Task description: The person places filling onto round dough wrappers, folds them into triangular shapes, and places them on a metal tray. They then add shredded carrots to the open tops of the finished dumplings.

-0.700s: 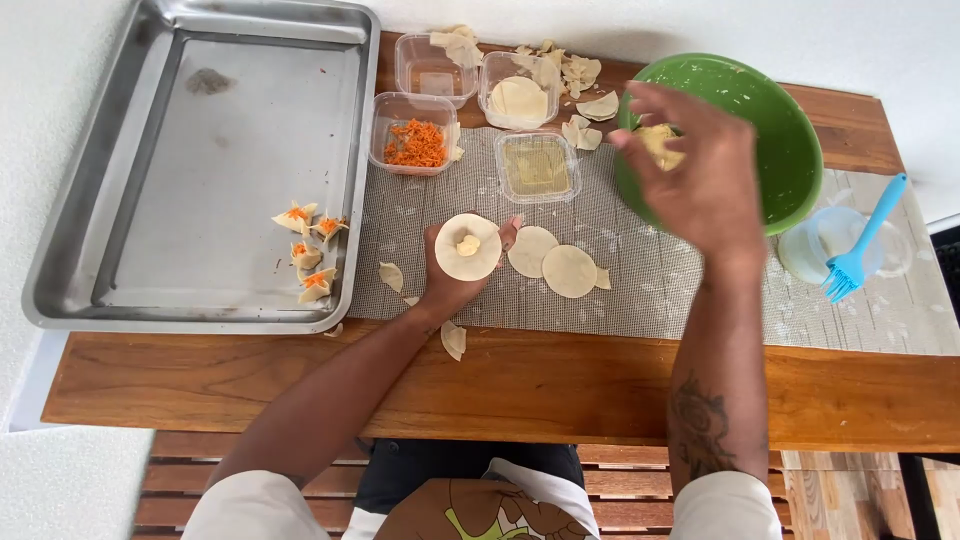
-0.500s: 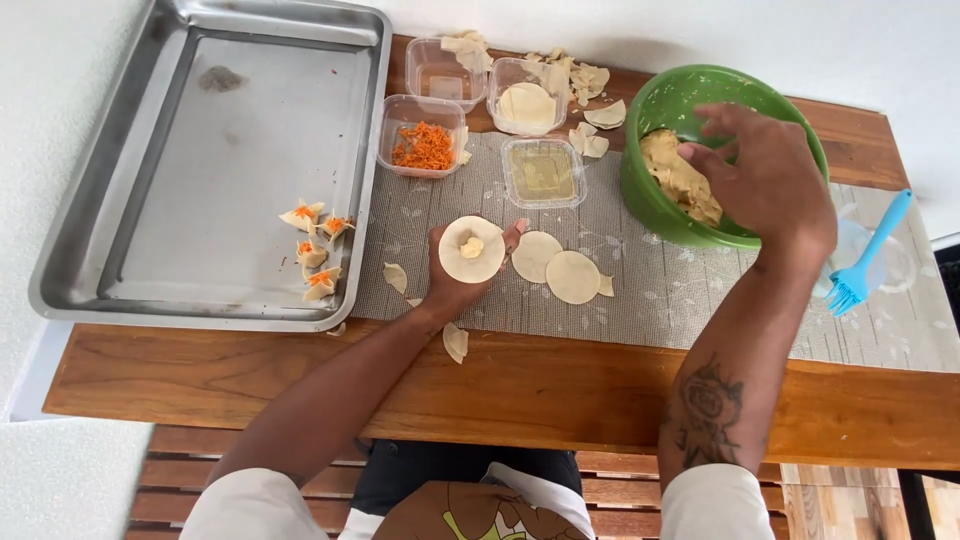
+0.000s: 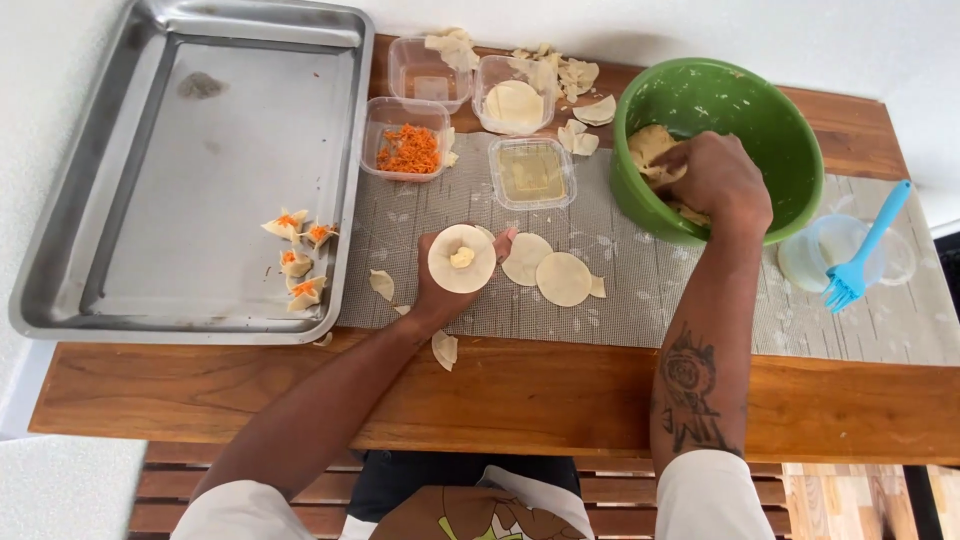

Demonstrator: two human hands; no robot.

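Left hand point(image 3: 452, 285) lies palm up, cupping a round pale dough wrapper point(image 3: 461, 259) with filling, kept flat. At two o'clock, right hand point(image 3: 712, 178) pinches stuffing inside the green plastic bowl point(image 3: 790, 130) on the counter point(image 3: 500, 390).

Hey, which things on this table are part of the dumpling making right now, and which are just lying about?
In use: left hand holding a round wrapper with filling; right hand in the green bowl; spare wrappers; carrot tub; tray with folded dumplings.

Lying about: blue brush; dough scraps.
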